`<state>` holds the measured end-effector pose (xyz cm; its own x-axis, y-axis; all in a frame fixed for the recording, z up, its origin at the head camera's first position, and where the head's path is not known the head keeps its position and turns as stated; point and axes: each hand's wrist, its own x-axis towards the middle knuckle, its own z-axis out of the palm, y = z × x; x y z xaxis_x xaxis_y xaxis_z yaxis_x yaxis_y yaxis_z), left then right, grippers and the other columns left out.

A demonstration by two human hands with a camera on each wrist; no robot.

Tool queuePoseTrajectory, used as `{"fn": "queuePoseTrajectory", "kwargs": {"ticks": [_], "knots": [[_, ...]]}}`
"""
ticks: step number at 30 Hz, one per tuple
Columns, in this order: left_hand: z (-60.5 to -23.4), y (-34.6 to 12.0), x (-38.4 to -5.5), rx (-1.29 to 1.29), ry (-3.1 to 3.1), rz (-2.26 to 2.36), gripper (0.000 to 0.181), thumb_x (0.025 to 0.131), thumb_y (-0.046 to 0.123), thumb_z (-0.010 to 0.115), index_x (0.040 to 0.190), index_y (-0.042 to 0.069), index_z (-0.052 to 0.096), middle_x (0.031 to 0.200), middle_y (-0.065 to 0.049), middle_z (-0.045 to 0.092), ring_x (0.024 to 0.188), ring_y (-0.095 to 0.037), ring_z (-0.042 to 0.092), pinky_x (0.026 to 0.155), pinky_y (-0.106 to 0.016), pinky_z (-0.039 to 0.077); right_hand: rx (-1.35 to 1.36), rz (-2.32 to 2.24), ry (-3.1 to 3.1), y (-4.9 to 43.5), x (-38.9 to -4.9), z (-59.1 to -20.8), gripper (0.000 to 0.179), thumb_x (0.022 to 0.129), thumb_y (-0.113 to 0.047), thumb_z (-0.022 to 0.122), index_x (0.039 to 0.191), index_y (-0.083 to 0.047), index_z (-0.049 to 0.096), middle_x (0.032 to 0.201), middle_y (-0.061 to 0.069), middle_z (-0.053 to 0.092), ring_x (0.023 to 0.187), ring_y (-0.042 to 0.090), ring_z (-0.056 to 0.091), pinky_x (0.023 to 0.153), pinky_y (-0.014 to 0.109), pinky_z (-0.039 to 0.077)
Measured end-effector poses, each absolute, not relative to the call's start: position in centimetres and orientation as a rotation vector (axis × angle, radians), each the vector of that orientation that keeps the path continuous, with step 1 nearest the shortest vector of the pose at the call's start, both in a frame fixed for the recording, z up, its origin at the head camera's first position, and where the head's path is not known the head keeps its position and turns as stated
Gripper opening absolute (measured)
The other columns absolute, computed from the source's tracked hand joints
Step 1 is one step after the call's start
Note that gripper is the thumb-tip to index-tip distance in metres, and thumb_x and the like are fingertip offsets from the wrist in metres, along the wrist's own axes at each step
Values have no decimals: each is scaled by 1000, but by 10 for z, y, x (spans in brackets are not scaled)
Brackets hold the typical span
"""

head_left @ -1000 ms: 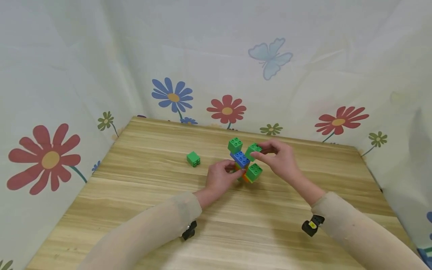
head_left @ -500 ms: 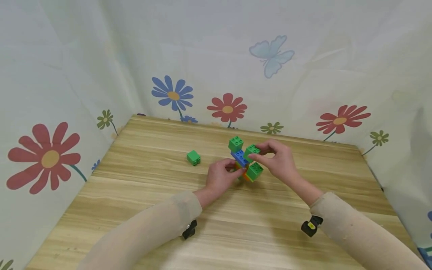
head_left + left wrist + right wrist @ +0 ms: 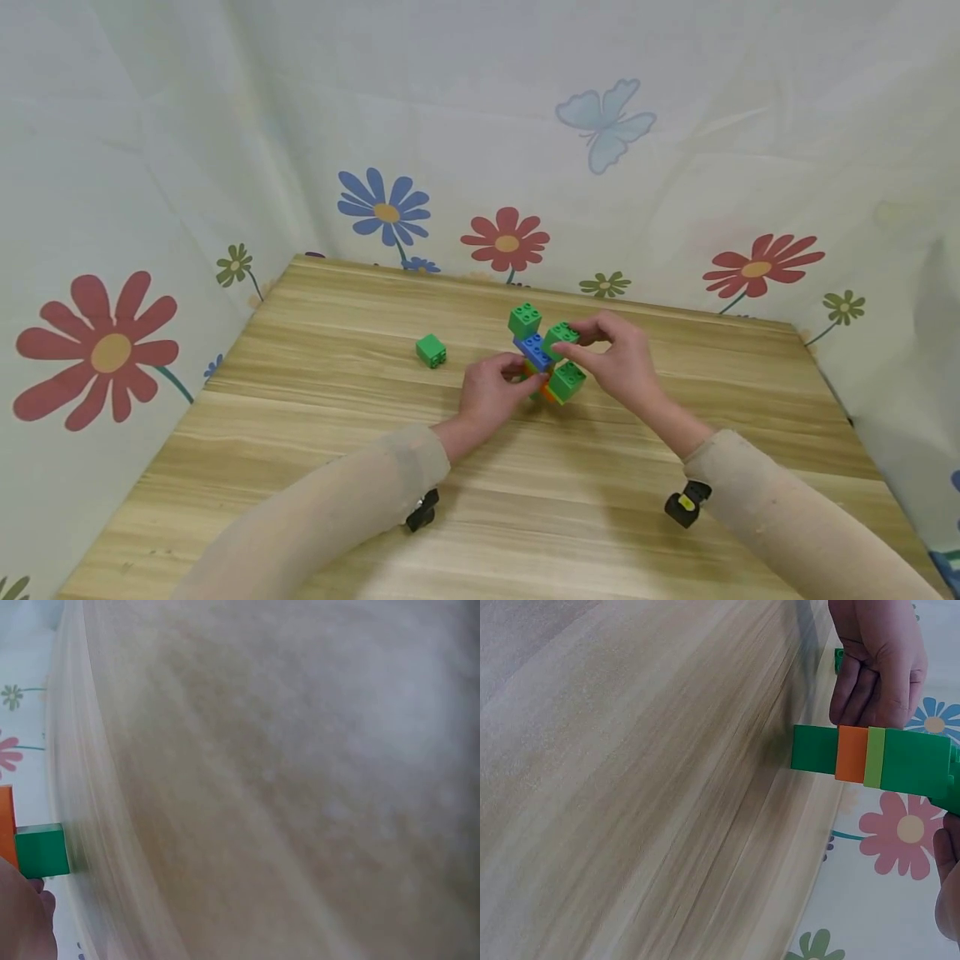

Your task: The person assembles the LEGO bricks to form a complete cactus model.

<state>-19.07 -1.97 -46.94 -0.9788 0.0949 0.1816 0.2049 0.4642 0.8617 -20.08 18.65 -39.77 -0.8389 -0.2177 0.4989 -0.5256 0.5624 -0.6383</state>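
Nothing much has shifted since the earlier frames: both hands hold almost the same places on the brick stack, and my right forearm has drawn only slightly nearer to me.

From the left, a loose green brick (image 3: 431,351) sits alone on the wooden table (image 3: 315,433), well apart from the hands. My left hand (image 3: 491,395) comes next, its fingers curled against the lower left side of the brick stack (image 3: 546,358), which stands on the table near its middle; this grip is closed on the stack's base. In the left wrist view I see almost only blurred table (image 3: 285,780), with a green brick corner (image 3: 42,850) and an orange edge (image 3: 7,825) at the left border.

The stack itself has a green brick (image 3: 523,320) on top at the back, a blue brick (image 3: 536,352) under it, and orange and green bricks at the bottom front. My right hand (image 3: 618,358) pinches a second green brick (image 3: 561,337) between thumb and fingers, its grip closed on that brick, which touches the blue one's right side. In the right wrist view the stack (image 3: 877,756) shows sideways as green, orange, lime and green bands, with the left hand (image 3: 877,664) pressed to it.

I can read no writing or labels on any brick. The curtain (image 3: 480,125) behind carries printed flowers and a butterfly (image 3: 604,123).
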Motion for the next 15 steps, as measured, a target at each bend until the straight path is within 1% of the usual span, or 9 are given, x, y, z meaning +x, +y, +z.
{"fn": "queuePoseTrajectory", "kwargs": {"ticks": [3,5,7,9,11,12,15], "knots": [[-470,-20,-191,-262,-2593,-1549,32,92,35,87,115,13,81,111,-2,82,103,-18,78,92,-37,63,603,1150,-2427,184,-202,-400,32,81,-13,95,106,-5,77,96,5,79,87,21,75,77,18,55],[-470,-20,-191,-273,-2585,-1544,31,93,35,87,115,14,82,110,-2,82,102,-17,78,91,-38,64,603,1114,-2429,182,-203,-402,32,81,-15,96,105,-5,77,96,5,79,87,21,75,78,23,58],[-470,-21,-191,-279,-2583,-1539,32,93,36,86,114,14,82,109,-1,82,102,-16,78,90,-37,64,604,1094,-2430,180,-203,-402,33,80,-16,96,105,-4,77,96,6,78,88,23,75,79,33,61],[-471,-21,-191,-291,-2575,-1533,31,93,36,86,114,14,82,108,-1,82,101,-16,78,90,-37,64,608,1074,-2432,178,-204,-403,34,80,-16,97,104,-4,76,97,8,78,89,24,75,80,42,63],[-471,-22,-191,-295,-2574,-1530,31,93,37,86,114,14,82,108,-1,82,101,-16,78,89,-37,64,613,1066,-2435,177,-204,-403,34,80,-16,96,104,-3,75,97,9,77,90,26,76,81,48,63],[-472,-22,-192,-293,-2576,-1530,31,93,37,86,114,14,82,108,0,82,101,-15,77,90,-37,64,615,1065,-2436,176,-204,-403,35,80,-16,97,103,-3,75,97,9,77,90,26,76,82,49,63],[-472,-22,-192,-296,-2579,-1527,31,93,37,86,114,15,82,108,0,82,101,-15,77,90,-37,64,624,1047,-2432,175,-204,-403,35,79,-16,97,103,-4,74,97,9,77,90,26,76,82,46,63]]}}
